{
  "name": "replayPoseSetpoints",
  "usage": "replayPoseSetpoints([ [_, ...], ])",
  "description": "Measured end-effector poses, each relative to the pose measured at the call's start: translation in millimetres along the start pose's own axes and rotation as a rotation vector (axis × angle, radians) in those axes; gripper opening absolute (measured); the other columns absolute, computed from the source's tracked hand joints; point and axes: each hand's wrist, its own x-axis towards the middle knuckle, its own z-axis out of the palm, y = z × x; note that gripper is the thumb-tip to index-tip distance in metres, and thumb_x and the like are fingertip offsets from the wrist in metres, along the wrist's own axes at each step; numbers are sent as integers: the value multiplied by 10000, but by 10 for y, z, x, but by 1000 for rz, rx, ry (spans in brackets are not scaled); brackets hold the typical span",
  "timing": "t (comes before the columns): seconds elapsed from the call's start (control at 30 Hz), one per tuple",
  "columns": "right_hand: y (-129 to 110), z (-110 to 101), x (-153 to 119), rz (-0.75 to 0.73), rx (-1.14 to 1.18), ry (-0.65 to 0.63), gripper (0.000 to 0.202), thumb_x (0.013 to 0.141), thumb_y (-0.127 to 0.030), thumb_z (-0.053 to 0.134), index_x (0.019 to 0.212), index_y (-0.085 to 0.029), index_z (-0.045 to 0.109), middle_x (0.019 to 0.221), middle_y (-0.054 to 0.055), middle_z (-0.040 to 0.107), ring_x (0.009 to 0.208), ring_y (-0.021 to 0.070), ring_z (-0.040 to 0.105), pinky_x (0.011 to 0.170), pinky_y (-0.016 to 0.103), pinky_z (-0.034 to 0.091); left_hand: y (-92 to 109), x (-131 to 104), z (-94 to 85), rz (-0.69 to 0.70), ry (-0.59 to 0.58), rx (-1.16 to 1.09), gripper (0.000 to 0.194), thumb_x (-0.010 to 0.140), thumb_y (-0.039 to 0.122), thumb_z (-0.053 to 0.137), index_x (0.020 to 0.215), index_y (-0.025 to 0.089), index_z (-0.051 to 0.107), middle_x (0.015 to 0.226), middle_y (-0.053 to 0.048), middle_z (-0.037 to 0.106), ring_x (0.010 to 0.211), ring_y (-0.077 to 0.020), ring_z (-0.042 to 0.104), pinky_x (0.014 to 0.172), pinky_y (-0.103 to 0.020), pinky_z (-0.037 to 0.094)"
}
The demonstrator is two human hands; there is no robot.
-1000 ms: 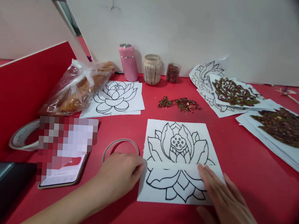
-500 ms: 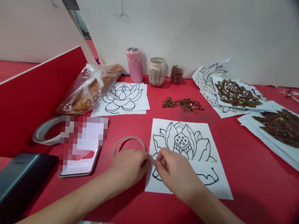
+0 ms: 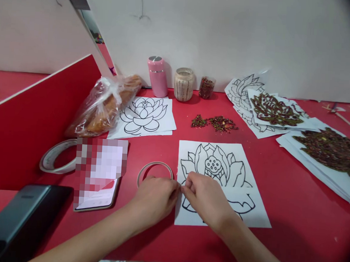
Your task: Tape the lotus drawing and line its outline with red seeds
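Note:
A sheet with a lotus drawing (image 3: 234,172) lies flat on the red table. Across its middle runs a pale strip of tape (image 3: 236,189), covering part of the black lines. My right hand (image 3: 203,198) rests over the sheet's left half, thumb and forefinger pinched at the strip's left end. Right beside it, at the paper's left edge, my left hand (image 3: 159,197) is closed in a pinch too, fingertips almost touching the right ones. The bit of tape between them is mostly hidden. A thin roll of tape (image 3: 141,172) lies just behind my left hand.
On the left are a wide tape roll (image 3: 47,160), a phone (image 3: 99,199) and a dark box (image 3: 25,205). Behind stand a pink flask (image 3: 158,78), a jar (image 3: 183,84) and a cup (image 3: 206,88). Small seed piles (image 3: 221,124) and seed-covered sheets (image 3: 328,150) lie beyond and right.
Both hands keep their pinch at the sheet's left edge, having shifted only slightly. The view has moved a little; nothing is let go.

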Motion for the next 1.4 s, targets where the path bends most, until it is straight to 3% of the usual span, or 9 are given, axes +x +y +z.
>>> replayPoseSetpoints([
  [0.3, -71, -81, 66, 104, 6, -76, 104, 740, -225, 495, 645, -193, 523, 615, -11, 574, 553, 101, 474, 492, 216, 258, 7, -4, 35, 27, 13, 62, 244, 795, 179, 341, 681, 179, 557, 673, -35, 641, 577, -192, 580, 545, -292, 330],
  [0.67, -114, -108, 94, 119, -26, -101, 86, 726, -198, 492, 652, -188, 536, 616, 0, 573, 556, 104, 497, 497, 207, 287, -2, -10, 93, 93, 52, 71, 215, 780, 141, 349, 716, 169, 552, 682, -44, 604, 598, -204, 570, 610, -346, 379],
  [1.03, -101, -91, 59, 73, -39, -88, 99, 738, -217, 475, 671, -196, 545, 647, -1, 592, 578, 112, 503, 509, 219, 296, -11, -35, 105, 87, 55, 94, 208, 784, 134, 341, 753, 162, 545, 730, -54, 611, 630, -222, 579, 605, -349, 376],
  [1.4, -59, -63, 89, 81, -9, -104, 85, 716, -238, 513, 646, -199, 541, 605, -14, 584, 563, 106, 524, 510, 216, 314, -55, -64, 166, 139, 108, 61, 202, 801, 137, 345, 736, 165, 535, 695, -33, 572, 622, -171, 536, 621, -326, 327],
])
